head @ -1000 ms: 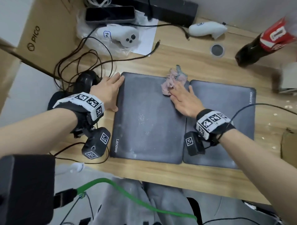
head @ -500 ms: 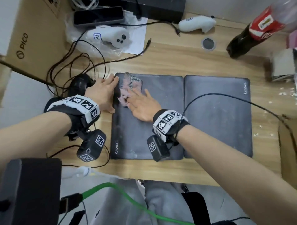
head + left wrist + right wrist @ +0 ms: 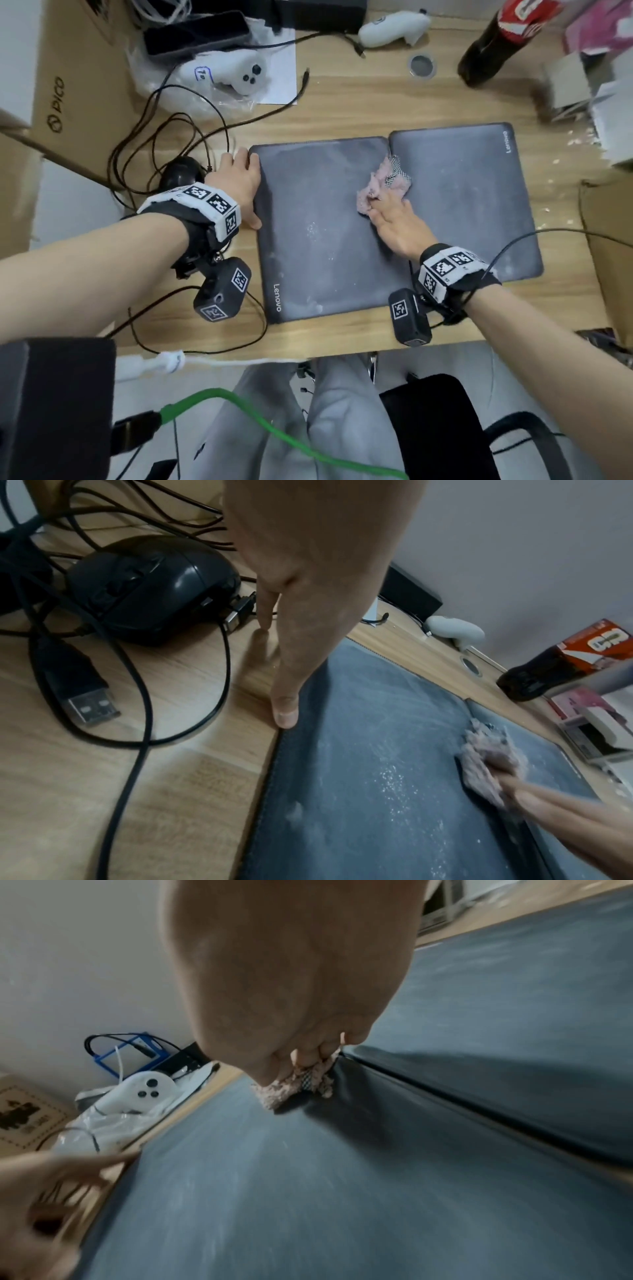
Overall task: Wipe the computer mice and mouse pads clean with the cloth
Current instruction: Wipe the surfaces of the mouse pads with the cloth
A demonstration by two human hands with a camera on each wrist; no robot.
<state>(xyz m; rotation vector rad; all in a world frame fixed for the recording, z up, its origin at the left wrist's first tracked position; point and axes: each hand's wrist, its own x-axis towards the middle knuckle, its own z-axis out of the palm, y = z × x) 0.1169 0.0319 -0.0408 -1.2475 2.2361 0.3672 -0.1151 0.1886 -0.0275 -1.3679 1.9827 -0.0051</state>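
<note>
Two dark grey Lenovo mouse pads lie side by side on the wooden desk: the left pad (image 3: pixel 318 246) (image 3: pixel 359 777), dusted with white specks, and the right pad (image 3: pixel 469 212). My right hand (image 3: pixel 385 212) (image 3: pixel 308 1056) presses a pink cloth (image 3: pixel 383 183) (image 3: pixel 489 756) (image 3: pixel 291 1088) flat against the left pad's right edge, at the seam between the pads. My left hand (image 3: pixel 245 168) (image 3: pixel 284 712) lies flat on the left pad's left edge, fingers straight. A black mouse (image 3: pixel 180 173) (image 3: pixel 150 588) sits just left of that hand among its cables.
Tangled black cables (image 3: pixel 154 137) and a USB plug (image 3: pixel 89 707) lie left of the pads. White controllers (image 3: pixel 236 73) (image 3: pixel 390 27), a cola bottle (image 3: pixel 496 41), a PICO carton (image 3: pixel 68 85) and small boxes (image 3: pixel 609 102) ring the back. White crumbs (image 3: pixel 579 140) dot the desk at right.
My right hand swept the cloth from the left pad's top right to its top left, then back across to its right edge. The left hand stayed on the pad's left edge.
</note>
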